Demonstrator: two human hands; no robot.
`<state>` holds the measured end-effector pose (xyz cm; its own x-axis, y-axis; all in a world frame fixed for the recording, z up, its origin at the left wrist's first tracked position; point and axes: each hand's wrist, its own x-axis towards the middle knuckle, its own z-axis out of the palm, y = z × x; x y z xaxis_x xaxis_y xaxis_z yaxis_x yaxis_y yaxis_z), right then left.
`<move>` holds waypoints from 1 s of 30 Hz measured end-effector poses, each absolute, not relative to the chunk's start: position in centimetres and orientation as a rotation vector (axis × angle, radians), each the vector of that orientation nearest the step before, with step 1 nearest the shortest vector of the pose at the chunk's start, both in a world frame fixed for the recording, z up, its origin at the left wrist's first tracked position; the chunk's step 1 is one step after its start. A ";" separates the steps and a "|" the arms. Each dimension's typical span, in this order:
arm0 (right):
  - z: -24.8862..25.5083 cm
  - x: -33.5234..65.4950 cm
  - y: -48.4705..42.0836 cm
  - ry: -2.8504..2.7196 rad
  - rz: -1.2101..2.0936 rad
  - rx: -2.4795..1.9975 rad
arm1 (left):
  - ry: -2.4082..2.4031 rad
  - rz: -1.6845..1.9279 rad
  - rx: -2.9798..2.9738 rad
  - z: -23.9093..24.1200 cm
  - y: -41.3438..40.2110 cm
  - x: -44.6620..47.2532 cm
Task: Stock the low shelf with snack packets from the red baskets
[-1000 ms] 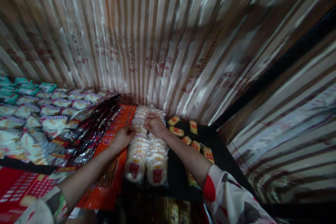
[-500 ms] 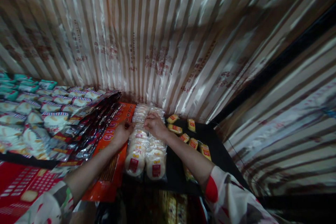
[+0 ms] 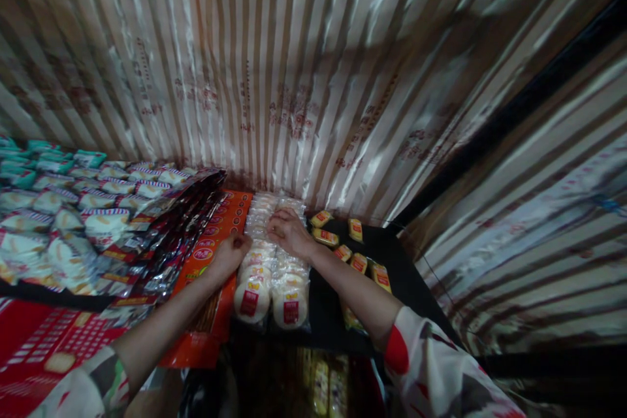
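Note:
Two rows of round pale flat cakes in clear wrappers with red labels lie side by side, a left row [image 3: 253,297] and a right row [image 3: 290,304]. My left hand [image 3: 231,255] is at the outer edge of the left row, its fingers curled in and pressed together. Whatever lies between those fingertips is hidden. Over the far part of the rows, my right hand [image 3: 290,234] bends its closed fingers down onto the wrappers. Its fingertips are partly hidden, and what they grip cannot be made out.
An orange printed bag [image 3: 200,346] lies left of the rows, beside dark shiny packets [image 3: 186,228] and many white snack packs [image 3: 105,225]. Small yellow packs [image 3: 359,263] sit on the black surface [image 3: 416,294] to the right. A striped curtain [image 3: 294,65] hangs behind.
My left hand has shifted slightly down and right, its fingers more curled. My right hand stays over the rows with barely any movement. The view has moved a little.

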<state>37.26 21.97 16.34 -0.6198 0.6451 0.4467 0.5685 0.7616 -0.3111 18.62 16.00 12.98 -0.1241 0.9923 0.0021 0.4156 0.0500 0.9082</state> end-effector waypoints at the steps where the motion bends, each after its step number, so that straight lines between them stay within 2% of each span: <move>1: 16.4 37.4 21.8 -2.421 0.198 -0.887 | 1.631 1.088 1.429 12.9 16.1 18.6; 8: 15.5 37.7 21.5 -2.520 0.231 -0.893 | 1.634 1.110 1.491 12.8 16.5 18.7; 13: 15.4 37.3 21.2 -2.495 0.233 -0.912 | 1.890 0.922 1.625 13.6 14.9 17.8; 18: 15.4 37.1 21.0 -2.475 0.218 -0.937 | 1.789 0.695 1.689 13.5 13.7 17.4; 30: 15.2 37.8 20.7 -2.436 0.219 -0.883 | 1.510 1.146 1.466 11.0 13.9 18.0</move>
